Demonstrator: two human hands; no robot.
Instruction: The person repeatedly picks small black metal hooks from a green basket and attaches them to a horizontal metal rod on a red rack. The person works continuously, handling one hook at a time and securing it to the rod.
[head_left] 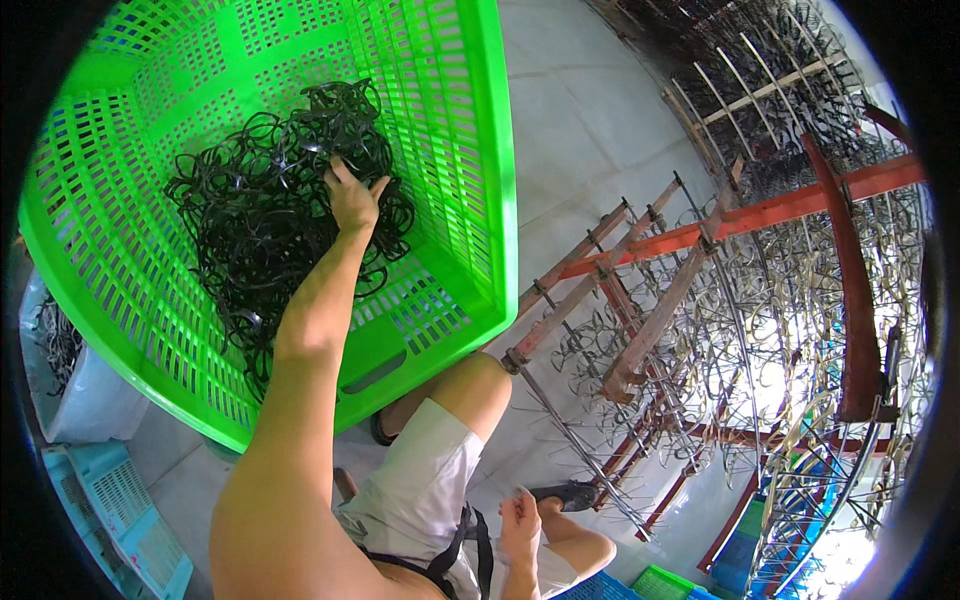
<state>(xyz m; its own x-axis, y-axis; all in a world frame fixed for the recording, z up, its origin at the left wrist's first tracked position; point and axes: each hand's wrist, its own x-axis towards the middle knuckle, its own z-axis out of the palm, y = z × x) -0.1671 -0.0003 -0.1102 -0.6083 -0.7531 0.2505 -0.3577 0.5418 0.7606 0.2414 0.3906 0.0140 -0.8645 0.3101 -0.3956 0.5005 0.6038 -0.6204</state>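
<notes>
A large green plastic basket (505,200) with slotted walls fills the upper left. Inside lies a tangled heap of thin, glossy black curved bands (250,220). My left arm reaches over the near rim. My left hand (352,203) rests at the right part of the heap, its thumb spread away from the fingers. Some fingertips are hidden among the bands, and I see no band gripped. Down by my right thigh is my right hand (519,525), fingers curled in. Whether anything small sits in them does not show.
At right, a rack with red beams (740,215) and long rods holds many curved shiny pieces (770,350). A white tub (85,395) with dark pieces stands left of the basket, near a light-blue crate (130,520). Grey tiled floor (560,120) lies between basket and rack.
</notes>
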